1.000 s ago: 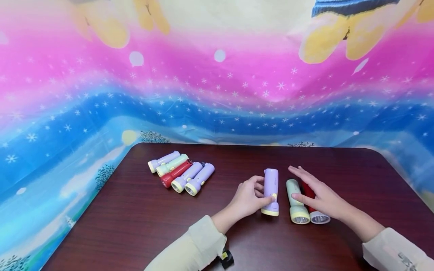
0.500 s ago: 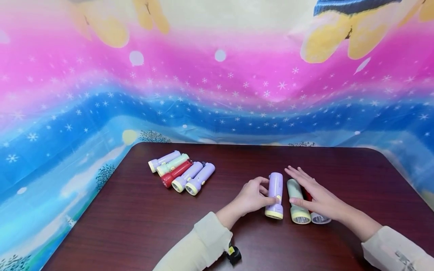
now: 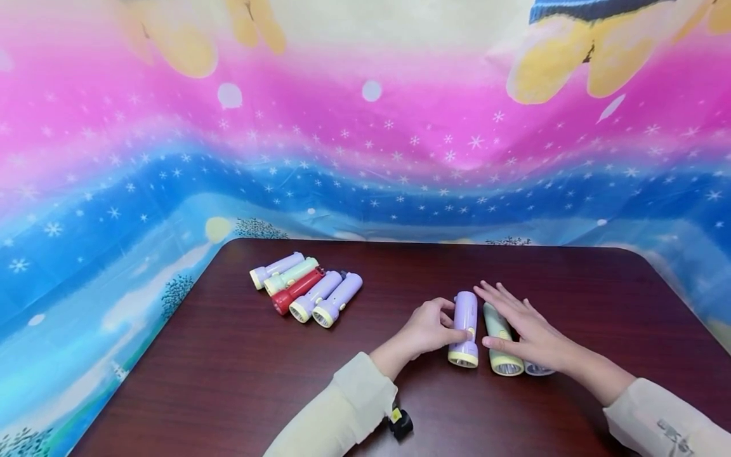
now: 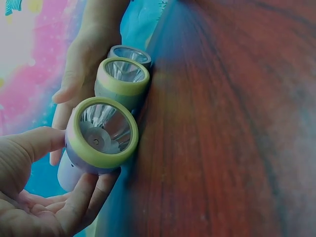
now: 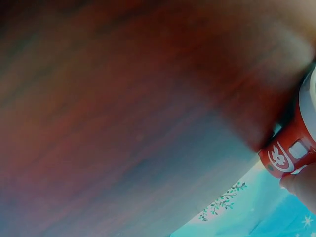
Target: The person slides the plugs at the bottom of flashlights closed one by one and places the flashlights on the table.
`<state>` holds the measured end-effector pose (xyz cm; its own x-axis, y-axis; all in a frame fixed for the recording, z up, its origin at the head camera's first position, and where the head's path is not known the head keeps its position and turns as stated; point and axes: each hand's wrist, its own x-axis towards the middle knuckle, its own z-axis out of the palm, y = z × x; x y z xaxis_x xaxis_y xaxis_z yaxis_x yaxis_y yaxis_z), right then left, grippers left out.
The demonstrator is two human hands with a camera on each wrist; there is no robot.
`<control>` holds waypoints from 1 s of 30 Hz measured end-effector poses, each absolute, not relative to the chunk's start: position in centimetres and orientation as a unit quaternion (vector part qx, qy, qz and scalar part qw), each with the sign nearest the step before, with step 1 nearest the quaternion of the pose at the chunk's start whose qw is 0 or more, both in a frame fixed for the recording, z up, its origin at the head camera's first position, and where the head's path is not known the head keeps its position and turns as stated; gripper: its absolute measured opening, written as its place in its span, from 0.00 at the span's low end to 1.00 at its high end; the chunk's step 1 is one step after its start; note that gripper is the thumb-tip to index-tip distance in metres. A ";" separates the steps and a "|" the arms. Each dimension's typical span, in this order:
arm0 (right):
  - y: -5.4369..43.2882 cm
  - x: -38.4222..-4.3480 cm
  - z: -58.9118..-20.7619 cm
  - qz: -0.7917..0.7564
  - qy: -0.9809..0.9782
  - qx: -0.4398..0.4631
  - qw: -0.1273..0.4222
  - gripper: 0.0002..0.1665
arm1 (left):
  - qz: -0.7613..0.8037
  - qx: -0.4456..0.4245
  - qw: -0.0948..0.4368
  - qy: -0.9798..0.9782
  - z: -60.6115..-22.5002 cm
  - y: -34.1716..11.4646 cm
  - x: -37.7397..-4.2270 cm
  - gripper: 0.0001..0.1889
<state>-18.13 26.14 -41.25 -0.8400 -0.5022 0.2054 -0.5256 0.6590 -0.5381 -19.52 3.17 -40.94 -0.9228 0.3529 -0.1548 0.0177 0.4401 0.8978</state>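
Observation:
My left hand [image 3: 425, 331] grips a purple flashlight [image 3: 465, 314], thumb on its near side and fingers round the other, lens end toward me. Just to its right lies a pale green flashlight [image 3: 495, 322] with a yellow rim. My right hand [image 3: 531, 335] stretches over the green one, fingers straight and thumb spread, fingertips near the top of the purple body. In the head view it hides most of a red flashlight [image 5: 291, 140], whose red body shows in the right wrist view. The left wrist view has the three lens heads in a row, purple nearest.
At the back left several flashlights lie side by side at a slant: purple ones [image 3: 338, 301], a green one [image 3: 291, 276] and a red one [image 3: 297, 291]. The dark wood table [image 3: 240, 381] ends at a patterned cloth backdrop [image 3: 365, 190]. A black wrist camera [image 3: 401, 422] hangs by the left sleeve.
My left hand has moved the purple flashlight to the right, closer to the green one. My right hand has shifted slightly left and now covers more of the red flashlight.

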 end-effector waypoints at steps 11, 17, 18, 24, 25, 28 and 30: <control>26.1 -18.1 -41.5 0.289 -0.916 0.278 0.019 0.49 | 0.514 0.093 0.176 0.835 -40.9 3.8 -19.9 0.27; 25.9 -18.0 -41.5 0.279 -0.920 0.274 0.019 0.49 | 0.497 0.085 0.179 0.845 -40.8 4.0 -20.0 0.27; 25.9 -18.0 -41.5 0.277 -0.921 0.274 0.018 0.49 | 0.495 0.083 0.178 0.846 -40.8 4.1 -20.0 0.27; 25.9 -18.0 -41.5 0.266 -0.926 0.269 0.011 0.51 | 0.486 0.078 0.181 0.851 -40.5 4.2 -20.0 0.28; 25.9 -18.0 -41.5 0.265 -0.926 0.268 0.010 0.51 | 0.484 0.078 0.182 0.853 -40.5 4.2 -20.0 0.28; 26.0 -18.0 -41.6 0.260 -0.927 0.269 0.011 0.50 | 0.480 0.075 0.185 0.854 -40.5 4.2 -19.9 0.28; 26.0 -17.9 -41.5 0.257 -0.928 0.270 0.011 0.48 | 0.480 0.075 0.187 0.854 -40.4 4.1 -19.9 0.28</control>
<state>-17.94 25.95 -41.53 -0.8537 -0.4958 0.1592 -0.5070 0.7216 -0.4714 -19.88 4.12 -40.44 -0.9187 0.3073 -0.2481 -0.0519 0.5287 0.8472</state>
